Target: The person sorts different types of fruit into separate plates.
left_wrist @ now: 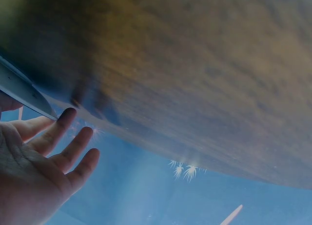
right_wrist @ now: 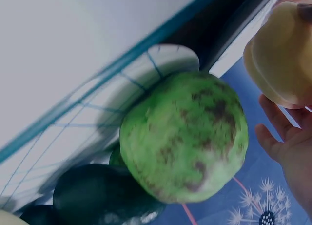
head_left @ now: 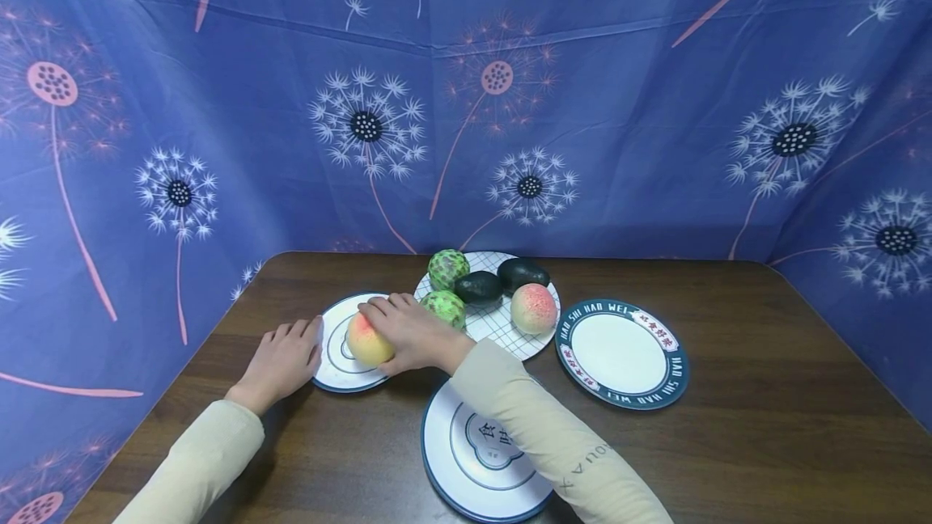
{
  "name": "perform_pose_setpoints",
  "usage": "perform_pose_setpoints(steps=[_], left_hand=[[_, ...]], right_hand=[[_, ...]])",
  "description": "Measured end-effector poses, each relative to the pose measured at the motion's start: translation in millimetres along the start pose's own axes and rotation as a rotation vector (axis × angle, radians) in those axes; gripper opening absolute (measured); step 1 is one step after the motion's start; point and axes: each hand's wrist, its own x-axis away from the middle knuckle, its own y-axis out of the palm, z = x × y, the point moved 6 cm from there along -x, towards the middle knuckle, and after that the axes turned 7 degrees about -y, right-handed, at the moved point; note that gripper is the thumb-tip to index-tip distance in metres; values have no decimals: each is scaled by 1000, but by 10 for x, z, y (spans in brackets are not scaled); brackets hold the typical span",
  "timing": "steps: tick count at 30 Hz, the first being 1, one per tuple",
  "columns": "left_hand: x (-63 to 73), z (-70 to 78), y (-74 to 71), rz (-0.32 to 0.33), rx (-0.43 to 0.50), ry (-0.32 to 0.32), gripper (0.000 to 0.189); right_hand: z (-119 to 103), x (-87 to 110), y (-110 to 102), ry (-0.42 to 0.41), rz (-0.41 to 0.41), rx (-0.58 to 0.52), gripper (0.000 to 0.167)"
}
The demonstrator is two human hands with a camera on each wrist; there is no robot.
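Observation:
My right hand [head_left: 418,336] grips a yellow peach with a red blush [head_left: 367,340] over the left plate [head_left: 336,368], which is white with a blue rim. In the right wrist view, the peach [right_wrist: 282,54] lies against the fingers. At that plate's left edge is my left hand [head_left: 285,358], its fingers [left_wrist: 73,147] spread and fairly straight, fingertips right at the rim in the left wrist view. Behind the right hand, a grid-patterned plate [head_left: 502,340] bears two mottled green fruits [head_left: 448,268], two dark avocado-like fruits [head_left: 523,273] and a pink peach [head_left: 534,309].
A stack of white plates [head_left: 466,459] stands at the front, partly under the right sleeve [head_left: 561,435]. To the right lies a green-rimmed plate [head_left: 619,352] with lettering. The brown wooden table [head_left: 772,395] backs onto a blue dandelion-print cloth [head_left: 619,168].

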Motion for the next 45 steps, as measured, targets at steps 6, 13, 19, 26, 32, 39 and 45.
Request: perform_pose_setpoints(steps=[6, 13, 19, 26, 32, 39, 45], left_hand=[[-3, -2, 2, -1, 1, -2, 49], [-6, -14, 6, 18, -4, 9, 49], [3, -15, 7, 38, -8, 15, 48], [-6, -13, 22, 43, -13, 16, 48], [-5, -21, 20, 28, -19, 7, 49], [-8, -10, 10, 29, -15, 2, 49], [-7, -15, 20, 17, -10, -1, 49]], right_hand=[[-63, -89, 60, -17, 11, 36, 89], [-141, -178, 75, -13, -15, 22, 88], [-189, -238, 116, -20, -16, 42, 88], [-193, -290, 169, -1, -42, 46, 88], [-192, -307, 172, 10, -45, 31, 88], [-186, -305, 179, 37, -49, -13, 89], [-175, -300, 193, 59, -73, -34, 91]])
